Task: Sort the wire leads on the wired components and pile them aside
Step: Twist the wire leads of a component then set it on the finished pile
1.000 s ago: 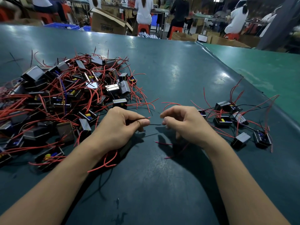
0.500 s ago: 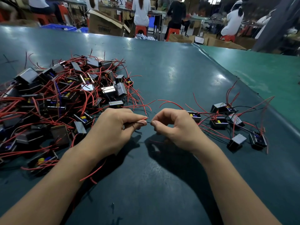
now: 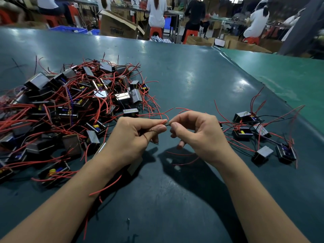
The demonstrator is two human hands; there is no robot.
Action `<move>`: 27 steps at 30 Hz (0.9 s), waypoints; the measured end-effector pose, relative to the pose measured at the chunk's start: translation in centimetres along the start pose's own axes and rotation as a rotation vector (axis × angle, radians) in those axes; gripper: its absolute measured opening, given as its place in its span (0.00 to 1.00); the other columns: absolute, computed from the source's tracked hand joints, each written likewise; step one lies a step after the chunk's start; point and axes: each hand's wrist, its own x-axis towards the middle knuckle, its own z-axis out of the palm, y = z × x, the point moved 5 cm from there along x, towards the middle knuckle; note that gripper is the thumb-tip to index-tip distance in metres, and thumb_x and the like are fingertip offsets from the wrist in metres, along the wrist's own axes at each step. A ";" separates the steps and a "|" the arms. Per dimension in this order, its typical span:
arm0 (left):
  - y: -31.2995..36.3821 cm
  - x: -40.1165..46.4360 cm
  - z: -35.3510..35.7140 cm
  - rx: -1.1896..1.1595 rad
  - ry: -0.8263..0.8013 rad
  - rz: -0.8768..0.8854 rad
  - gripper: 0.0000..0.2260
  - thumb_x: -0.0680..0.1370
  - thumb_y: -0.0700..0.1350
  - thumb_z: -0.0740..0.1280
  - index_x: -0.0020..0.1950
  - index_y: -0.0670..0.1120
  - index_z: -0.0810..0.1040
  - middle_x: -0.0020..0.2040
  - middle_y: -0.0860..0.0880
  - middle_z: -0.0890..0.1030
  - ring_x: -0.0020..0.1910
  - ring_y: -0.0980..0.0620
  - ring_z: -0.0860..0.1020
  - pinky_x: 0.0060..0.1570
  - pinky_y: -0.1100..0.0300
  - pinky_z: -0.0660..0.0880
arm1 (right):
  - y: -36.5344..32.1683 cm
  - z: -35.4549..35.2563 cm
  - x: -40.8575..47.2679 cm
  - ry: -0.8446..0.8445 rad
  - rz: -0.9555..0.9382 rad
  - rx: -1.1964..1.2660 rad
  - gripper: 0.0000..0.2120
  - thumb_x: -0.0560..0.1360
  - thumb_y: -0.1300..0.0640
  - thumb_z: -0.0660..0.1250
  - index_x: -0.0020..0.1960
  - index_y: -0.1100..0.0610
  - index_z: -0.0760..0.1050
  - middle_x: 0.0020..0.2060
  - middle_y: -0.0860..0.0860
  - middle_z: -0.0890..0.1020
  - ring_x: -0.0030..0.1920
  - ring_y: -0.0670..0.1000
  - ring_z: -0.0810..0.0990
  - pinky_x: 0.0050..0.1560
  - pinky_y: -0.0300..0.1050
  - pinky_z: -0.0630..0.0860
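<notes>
My left hand [image 3: 135, 137] pinches a thin black lead [image 3: 168, 125] between thumb and forefinger, and my right hand [image 3: 198, 132] pinches the same lead just past it, fingertip almost against fingertip. I keep the two pinches that close, I think, because the wire is fine and springy: a short span between the grips stays straight and can be drawn out or smoothed without kinking. A red lead end shows at the tip of my left forefinger, so I seem to be keeping the red apart from the black. The other fingers of both hands are curled in under the palms; whether the component itself [image 3: 135, 166] sits under my left wrist I can only guess, from a pale block edge showing there and red leads trailing out below the forearm.

To my left lies the big unsorted heap [image 3: 70, 106], blocks tangled in red wire, kept close so the next one is an easy reach. To my right, well apart from it, is the small finished pile [image 3: 259, 135], leads fanned out loosely. I keep the dark green surface [image 3: 184, 81] between them bare, which stops done pieces snagging on undone ones. Most of the work is still on the left.
</notes>
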 end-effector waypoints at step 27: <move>-2.3 0.7 -2.1 -0.365 0.057 -0.446 0.08 0.79 0.46 0.65 0.50 0.43 0.79 0.46 0.46 0.86 0.40 0.53 0.82 0.38 0.65 0.77 | 0.4 -1.1 0.1 -0.022 0.172 0.113 0.06 0.77 0.67 0.66 0.42 0.60 0.77 0.33 0.52 0.81 0.34 0.50 0.80 0.25 0.39 0.74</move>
